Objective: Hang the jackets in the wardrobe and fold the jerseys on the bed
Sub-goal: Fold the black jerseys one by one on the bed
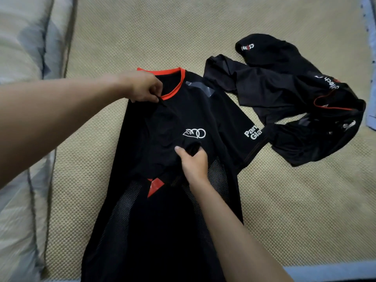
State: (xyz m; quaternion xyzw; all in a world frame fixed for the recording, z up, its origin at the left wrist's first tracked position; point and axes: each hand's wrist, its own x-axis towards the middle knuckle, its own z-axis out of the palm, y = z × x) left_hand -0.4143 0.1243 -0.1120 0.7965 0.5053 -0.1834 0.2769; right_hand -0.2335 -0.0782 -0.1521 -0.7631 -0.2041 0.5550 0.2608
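Note:
A black jersey (195, 110) with an orange-red collar lies flat on the bed (284, 210), collar pointing away from me. Its left side is folded over the middle. My left hand (142, 86) pinches the fabric just below the collar. Lower down, my right hand (193, 161) grips a bunch of black cloth at the chest, under a white ring logo. A second black jersey (289, 94) lies crumpled to the right, touching the first one's sleeve.
A woven beige mat covers the bed. Pale grey-and-cream bedding (22, 123) is bunched along the left side. The mat's blue border (329, 269) runs along the near and right edges. No wardrobe or jacket shows.

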